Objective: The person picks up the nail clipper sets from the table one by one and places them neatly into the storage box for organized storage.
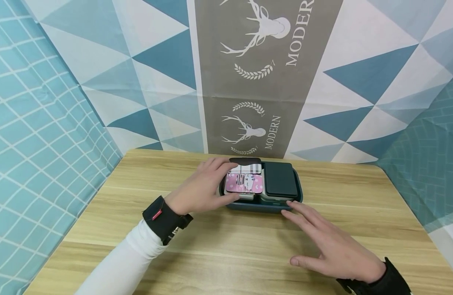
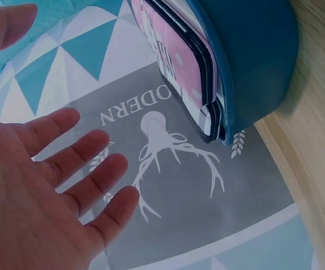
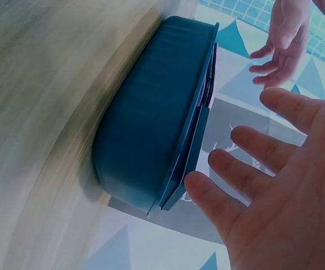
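Note:
A dark blue basin stands on the table and holds several flat cases. On its left lies a pink case with a cartoon print and white dots, in front of a black-and-plaid case. A dark green lidded box fills the right side. My left hand hovers at the basin's left end with fingers spread; the left wrist view shows its palm holding nothing. Near the front right corner is my right hand, its fingers loosely extended towards the rim, and nothing in its palm in the right wrist view.
The wooden table reaches back to a patterned cloth with deer heads and triangles, close behind the basin. Blue checked cloth hangs along the left edge, and teal brick-patterned cloth on the right.

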A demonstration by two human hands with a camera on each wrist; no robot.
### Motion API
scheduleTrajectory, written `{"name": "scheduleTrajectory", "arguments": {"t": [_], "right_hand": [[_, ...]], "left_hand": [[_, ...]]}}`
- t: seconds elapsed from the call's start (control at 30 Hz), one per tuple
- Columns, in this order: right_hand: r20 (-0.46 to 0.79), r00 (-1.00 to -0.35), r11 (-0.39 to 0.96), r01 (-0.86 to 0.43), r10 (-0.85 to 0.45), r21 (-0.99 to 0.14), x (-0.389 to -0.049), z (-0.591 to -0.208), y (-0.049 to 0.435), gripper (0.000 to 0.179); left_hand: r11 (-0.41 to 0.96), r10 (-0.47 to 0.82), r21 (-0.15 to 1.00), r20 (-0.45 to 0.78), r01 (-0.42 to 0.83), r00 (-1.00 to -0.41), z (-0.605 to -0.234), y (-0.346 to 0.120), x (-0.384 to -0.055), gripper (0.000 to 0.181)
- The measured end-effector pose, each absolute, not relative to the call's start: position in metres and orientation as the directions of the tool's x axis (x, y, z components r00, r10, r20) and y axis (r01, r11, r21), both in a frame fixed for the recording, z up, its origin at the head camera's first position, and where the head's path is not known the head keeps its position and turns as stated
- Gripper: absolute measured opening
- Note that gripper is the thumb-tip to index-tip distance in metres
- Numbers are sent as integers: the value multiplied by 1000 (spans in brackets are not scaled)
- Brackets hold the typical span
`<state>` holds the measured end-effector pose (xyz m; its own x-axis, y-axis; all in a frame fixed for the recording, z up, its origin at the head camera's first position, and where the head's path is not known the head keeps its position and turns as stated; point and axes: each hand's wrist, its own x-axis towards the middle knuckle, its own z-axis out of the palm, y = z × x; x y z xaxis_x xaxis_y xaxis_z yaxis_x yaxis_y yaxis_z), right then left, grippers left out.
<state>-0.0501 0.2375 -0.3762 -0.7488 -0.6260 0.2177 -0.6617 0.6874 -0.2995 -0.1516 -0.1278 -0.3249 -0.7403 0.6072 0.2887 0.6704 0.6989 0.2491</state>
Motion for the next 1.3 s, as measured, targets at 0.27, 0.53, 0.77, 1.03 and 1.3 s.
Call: {"name": "scheduleTrajectory", "arguments": {"t": [0.27, 0.53, 0.77, 1.03, 1.3], "right_hand": [[202, -761, 699, -648, -617, -303, -50, -375, 238, 96], [217, -744, 681, -667, -633, -301, -52, -375, 240, 97], [219, -738, 676, -673, -638, -299, -53, -373, 239, 97], [216, -737, 676, -675, -641, -296, -56, -370, 239, 96], [224, -742, 685, -670, -632, -286, -59, -368, 239, 98]], "left_hand": [[716, 584, 245, 304, 654, -753, -323, -139, -140, 82], [722, 563, 244, 335, 647, -755, -323, -148, -129, 87], [719, 564, 222, 367, 658, -740, -323, -155, -119, 88], [722, 567, 197, 378, 663, -731, -324, -159, -108, 88], [734, 557, 165, 408, 659, -723, -325, -160, -100, 90]]}}
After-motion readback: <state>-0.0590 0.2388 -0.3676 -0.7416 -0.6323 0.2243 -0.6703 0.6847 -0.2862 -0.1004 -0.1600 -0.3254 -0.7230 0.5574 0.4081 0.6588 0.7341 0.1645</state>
